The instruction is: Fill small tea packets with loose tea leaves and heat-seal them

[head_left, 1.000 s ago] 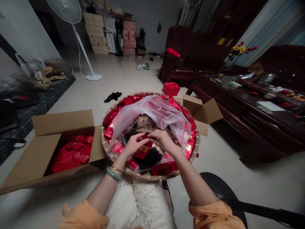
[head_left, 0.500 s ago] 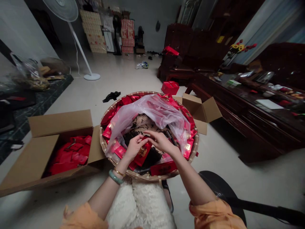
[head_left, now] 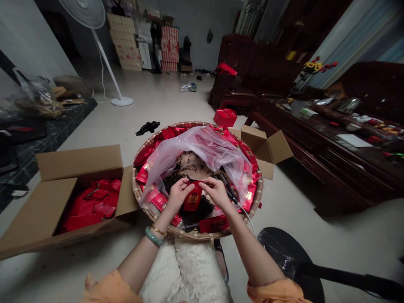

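A small red packet [head_left: 193, 199] with gold lettering hangs upright between my two hands, over a round woven basket [head_left: 135, 189]. My left hand [head_left: 179, 194] pinches its top left corner, and my right hand [head_left: 216, 192] pinches the top right. Beneath and behind them, dark loose leaves that look like tea [head_left: 206, 206] lie in an opened clear plastic bag [head_left: 202, 143]. More red packets [head_left: 214, 224] line the basket around the bag. A dark tool with a white cord [head_left: 229, 189] rests inside the basket, just right of my right hand.
At left stands an open cardboard box [head_left: 80, 162] full of red packets. Another open carton [head_left: 261, 145] and a red box [head_left: 225, 117] sit beyond the basket. A black round stand base [head_left: 290, 261] is at lower right, and a dark wooden table [head_left: 303, 134] runs along the right.
My right hand has shifted to the packet's top right corner, and the packet now hangs straighter between both hands. The dark tool and its white cord show more fully.
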A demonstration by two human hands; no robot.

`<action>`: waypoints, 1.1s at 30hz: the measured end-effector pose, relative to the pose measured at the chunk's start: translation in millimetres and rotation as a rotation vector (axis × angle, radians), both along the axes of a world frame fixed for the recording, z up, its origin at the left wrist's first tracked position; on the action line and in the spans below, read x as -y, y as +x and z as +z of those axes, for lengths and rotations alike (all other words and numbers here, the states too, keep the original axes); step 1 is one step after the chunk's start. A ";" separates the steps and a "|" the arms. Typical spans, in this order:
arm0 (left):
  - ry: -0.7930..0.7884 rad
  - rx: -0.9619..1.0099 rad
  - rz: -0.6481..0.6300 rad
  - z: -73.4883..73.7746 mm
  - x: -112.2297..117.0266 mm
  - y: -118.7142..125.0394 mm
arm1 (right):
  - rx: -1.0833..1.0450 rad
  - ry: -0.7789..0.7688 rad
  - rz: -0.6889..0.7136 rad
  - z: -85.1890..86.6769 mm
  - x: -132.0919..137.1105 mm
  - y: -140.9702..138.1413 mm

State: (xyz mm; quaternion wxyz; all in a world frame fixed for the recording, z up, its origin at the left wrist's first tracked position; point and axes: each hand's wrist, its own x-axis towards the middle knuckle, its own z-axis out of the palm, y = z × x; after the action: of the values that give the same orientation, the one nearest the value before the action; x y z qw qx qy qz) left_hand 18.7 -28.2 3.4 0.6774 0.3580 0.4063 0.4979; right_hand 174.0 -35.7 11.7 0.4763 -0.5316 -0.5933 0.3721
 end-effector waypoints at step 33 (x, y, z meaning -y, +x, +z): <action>0.025 0.018 0.084 4.4 -4.1 -3.8 | -0.065 -0.101 0.004 5.6 -7.2 0.0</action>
State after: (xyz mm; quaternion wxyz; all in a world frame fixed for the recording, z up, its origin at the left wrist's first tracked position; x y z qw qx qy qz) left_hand 15.0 -24.1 7.8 0.6549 0.3446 0.4086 0.5343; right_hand 174.0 -28.5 17.4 0.4671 -0.5412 -0.5592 0.4197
